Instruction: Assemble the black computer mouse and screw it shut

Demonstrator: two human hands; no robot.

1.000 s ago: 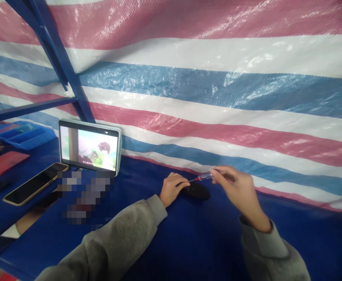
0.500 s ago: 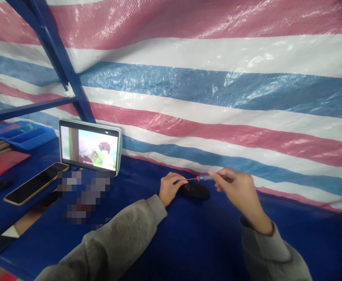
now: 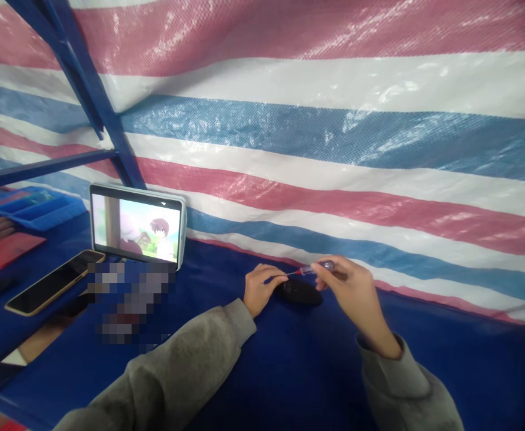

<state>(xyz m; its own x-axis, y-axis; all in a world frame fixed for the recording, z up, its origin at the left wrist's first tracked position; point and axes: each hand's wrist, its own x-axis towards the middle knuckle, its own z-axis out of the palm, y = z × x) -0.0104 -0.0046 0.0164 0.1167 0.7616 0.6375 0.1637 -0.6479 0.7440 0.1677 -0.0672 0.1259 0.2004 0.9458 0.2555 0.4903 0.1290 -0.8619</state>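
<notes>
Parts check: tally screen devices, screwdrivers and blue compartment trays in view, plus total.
Screen devices: 2 (propped device showing a cartoon; phone lying flat)
Screwdrivers: 1 (red-collared screwdriver in the right hand)
Blue compartment trays: 1 (tray at far left)
Total: 4, excluding anything the pixelation hides.

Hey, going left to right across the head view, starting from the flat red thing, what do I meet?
Flat red thing, phone lying flat, propped screen, left hand, dark oval object, right hand holding a screwdriver.
</notes>
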